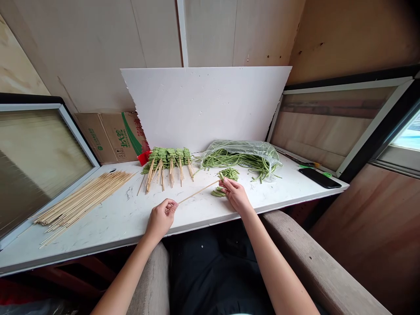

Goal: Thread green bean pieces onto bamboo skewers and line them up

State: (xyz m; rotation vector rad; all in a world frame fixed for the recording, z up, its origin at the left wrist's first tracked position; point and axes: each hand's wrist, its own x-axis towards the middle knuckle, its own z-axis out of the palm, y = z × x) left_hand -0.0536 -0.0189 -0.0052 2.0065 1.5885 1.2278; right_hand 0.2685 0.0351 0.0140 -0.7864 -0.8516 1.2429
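Note:
My left hand (pixel 163 215) pinches a thin wooden skewer (pixel 198 191) near its lower end, above the front edge of the white table. At the skewer's far end, my right hand (pixel 233 192) holds a short piece of green bean (pixel 221 176) between thumb and fingers, against the tip. Just behind my right hand lies a small pile of cut bean pieces (pixel 230 174), and a few more pieces (pixel 218 192) lie beside its fingertips. Filled skewers with green bean pieces (pixel 169 156) are stacked farther back, their bare sticks pointing toward me.
Many bare skewers (pixel 87 197) lie on the white table (pixel 131 223) at left. Long green beans in a clear bag (pixel 243 155) rest at back right. A black phone (pixel 320 178) is at the right end. A cardboard box (pixel 113 135) and white board (pixel 206 105) stand behind.

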